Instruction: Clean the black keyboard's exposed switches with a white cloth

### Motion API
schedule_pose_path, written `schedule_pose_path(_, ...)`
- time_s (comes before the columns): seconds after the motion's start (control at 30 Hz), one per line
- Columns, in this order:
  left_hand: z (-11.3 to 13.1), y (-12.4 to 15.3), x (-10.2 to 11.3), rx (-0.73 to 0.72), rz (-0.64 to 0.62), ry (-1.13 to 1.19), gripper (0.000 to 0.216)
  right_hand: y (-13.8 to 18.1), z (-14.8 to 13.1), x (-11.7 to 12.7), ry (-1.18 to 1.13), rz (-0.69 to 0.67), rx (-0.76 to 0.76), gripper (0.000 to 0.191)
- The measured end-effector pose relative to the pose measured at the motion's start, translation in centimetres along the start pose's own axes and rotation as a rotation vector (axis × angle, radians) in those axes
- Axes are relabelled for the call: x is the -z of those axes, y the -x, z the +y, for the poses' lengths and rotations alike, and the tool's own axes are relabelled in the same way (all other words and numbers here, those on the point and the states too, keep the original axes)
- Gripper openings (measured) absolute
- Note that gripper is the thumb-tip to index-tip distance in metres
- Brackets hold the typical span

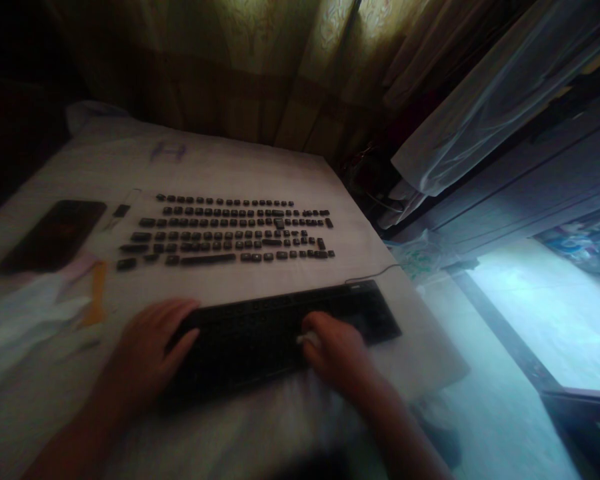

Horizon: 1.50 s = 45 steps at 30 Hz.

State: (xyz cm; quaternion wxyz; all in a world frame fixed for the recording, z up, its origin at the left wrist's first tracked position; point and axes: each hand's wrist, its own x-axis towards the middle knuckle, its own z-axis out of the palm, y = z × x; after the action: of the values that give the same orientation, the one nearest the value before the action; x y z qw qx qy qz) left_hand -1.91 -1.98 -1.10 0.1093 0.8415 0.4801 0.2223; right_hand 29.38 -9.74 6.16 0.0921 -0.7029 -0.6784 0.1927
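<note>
Your left hand (147,353) held the left end of the keyboard (250,337) on the tabletop (260,163), nearer you than the rows of keycaps (207,259). Your right hand's (337,347) fingers pinched a white wad (309,339) over it. Beside the tabletop's right edge, a clear bag's (420,255) contents were too blurred to tell.

The left hand (155,340) hides the left end of a long, black plastic keyboard (255,343), whose surface is too dark and blurred to make out in detail. The right hand (337,343) covers most of a small, whitish object (310,338); what it is cannot be told. The rows of little black plastic keycaps (227,235) are too small to read. A crumpled white sheet (25,323) is cut off by the left edge.
</note>
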Motion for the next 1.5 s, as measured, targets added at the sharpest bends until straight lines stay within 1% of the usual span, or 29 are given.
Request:
schedule_pose_path(0.33, 0.1, -0.1, 0.1, 0.006, 0.014, 0.009, 0.046, 0.3, 0.3, 0.9, 0.004, -0.012, -0.023, 0.016)
schedule_pose_path(0.5, 0.1, -0.1, 0.1, -0.001, 0.008, 0.007, 0.047, 0.2, -0.5, 0.5, -0.099, 0.054, 0.065, 0.018)
schedule_pose_path(0.57, 0.1, -0.1, 0.1, 0.000, 0.008, 0.006, 0.048, -0.1, -1.0, 0.1, -0.099, 0.064, 0.088, 0.018)
schedule_pose_path(0.7, 0.2, -0.1, 0.1, 0.016, 0.009, 0.014, 0.047, -0.4, -1.7, -0.7, -0.009, 0.013, 0.070, 0.021)
schedule_pose_path(0.93, 0.1, -0.1, 0.1, -0.005, 0.003, 0.002, 0.048, 0.4, -1.3, -1.2, 0.047, -0.030, 0.083, 0.022)
schedule_pose_path(1.23, 0.3, 0.0, 0.2, 0.013, 0.007, 0.013, 0.047, 0.7, -1.2, -0.4, 0.006, -0.057, 0.033, 0.022)
schedule_pose_path(1.5, 0.3, -0.1, 0.3, -0.011, 0.003, 0.003, 0.049, 1.3, -1.3, 0.0, 0.073, -0.092, 0.016, 0.023)
